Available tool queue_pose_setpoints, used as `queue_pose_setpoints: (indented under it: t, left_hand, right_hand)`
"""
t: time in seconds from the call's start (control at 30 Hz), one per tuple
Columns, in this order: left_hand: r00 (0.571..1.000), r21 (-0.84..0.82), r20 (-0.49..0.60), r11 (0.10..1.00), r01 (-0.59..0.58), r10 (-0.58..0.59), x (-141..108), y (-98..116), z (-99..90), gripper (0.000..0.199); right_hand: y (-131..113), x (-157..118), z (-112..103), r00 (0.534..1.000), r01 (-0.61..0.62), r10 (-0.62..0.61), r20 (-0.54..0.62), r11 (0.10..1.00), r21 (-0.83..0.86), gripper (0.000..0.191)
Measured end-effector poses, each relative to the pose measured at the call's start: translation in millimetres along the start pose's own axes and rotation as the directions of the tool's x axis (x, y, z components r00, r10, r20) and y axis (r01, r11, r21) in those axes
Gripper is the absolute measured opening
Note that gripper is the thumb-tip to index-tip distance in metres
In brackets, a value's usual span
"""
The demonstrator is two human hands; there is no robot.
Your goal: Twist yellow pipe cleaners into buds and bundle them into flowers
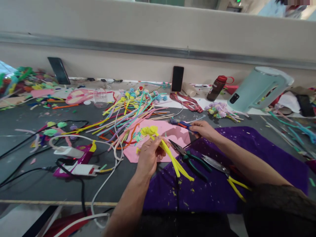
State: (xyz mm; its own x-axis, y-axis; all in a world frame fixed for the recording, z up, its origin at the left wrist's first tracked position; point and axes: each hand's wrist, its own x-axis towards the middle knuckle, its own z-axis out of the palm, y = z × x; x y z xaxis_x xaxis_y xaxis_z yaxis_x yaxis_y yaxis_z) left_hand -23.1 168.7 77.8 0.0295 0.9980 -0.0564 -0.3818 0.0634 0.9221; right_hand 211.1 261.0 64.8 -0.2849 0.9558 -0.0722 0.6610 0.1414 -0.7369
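Note:
My left hand (148, 154) pinches a bundle of yellow pipe cleaners (170, 154). Their curled, fluffy end (149, 130) points up and away, and two straight stems hang toward me. Off to the right, my right hand (203, 130) is closed round a tool with a blue and orange handle (185, 125); its dark far end is too blurred to make out. Between the hands lie long-nose pliers with dark green handles (189, 158), on a purple cloth (237, 138). A pink sheet (133, 154) lies under the left hand, with small coloured clippings on it.
Yellow-handled pliers (222, 169) lie near my right forearm. Beyond the hands is a pile of coloured pipe cleaners (138, 110). A power strip (76, 163) with cables is at left. Along the back stand a phone (177, 79), a brown bottle (217, 87) and a mint kettle (259, 89).

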Motion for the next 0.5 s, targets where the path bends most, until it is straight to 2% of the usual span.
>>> queue_pose_setpoints:
  t: [0.03, 0.1, 0.17, 0.23, 0.3, 0.37, 0.43, 0.5]
  left_hand:
    - [1.000, -0.002, -0.003, 1.000, 0.009, -0.009, -0.3, 0.2, 0.1, 0.028]
    - [1.000, -0.004, -0.008, 1.000, 0.026, -0.026, -0.8, 0.6, 0.2, 0.028]
    - [0.999, 0.000, -0.004, 0.999, 0.033, -0.033, -1.2, 1.2, 0.2, 0.029]
    - [1.000, 0.003, 0.004, 1.000, 0.021, -0.021, -1.3, 1.7, 0.1, 0.029]
    - [1.000, -0.004, 0.010, 1.000, 0.004, -0.003, -1.3, 2.1, -0.3, 0.028]
    - [1.000, -0.011, 0.010, 1.000, 0.000, 0.001, -1.2, 2.0, -0.8, 0.028]
    - [1.000, -0.007, 0.007, 1.000, 0.012, -0.012, -1.1, 1.6, -1.1, 0.029]
    - [1.000, 0.001, 0.001, 1.000, 0.018, -0.018, -1.0, 1.3, -1.1, 0.029]
  right_hand:
    - [-1.5, -0.8, -3.2, 1.000, -0.018, 0.019, 0.000, 0.988, 0.156, 0.023]
    - [-4.7, -2.3, -7.4, 0.999, -0.033, 0.037, 0.001, 0.897, 0.440, 0.021]
    - [-6.9, -2.8, -8.6, 0.999, -0.040, 0.040, 0.012, 0.805, 0.592, 0.019]
    - [-6.8, -2.1, -7.6, 0.997, -0.078, 0.060, 0.049, 0.741, 0.667, 0.019]
    - [-5.2, -1.2, -5.8, 0.994, -0.111, 0.078, 0.078, 0.719, 0.686, 0.020]
    - [-3.7, -1.1, -4.1, 0.995, -0.097, 0.074, 0.062, 0.742, 0.664, 0.020]
    - [-3.8, -1.8, -2.3, 0.999, -0.035, 0.046, -0.004, 0.816, 0.577, 0.021]
    - [-5.2, -2.1, 0.5, 0.993, 0.060, -0.021, -0.118, 0.939, 0.339, 0.020]
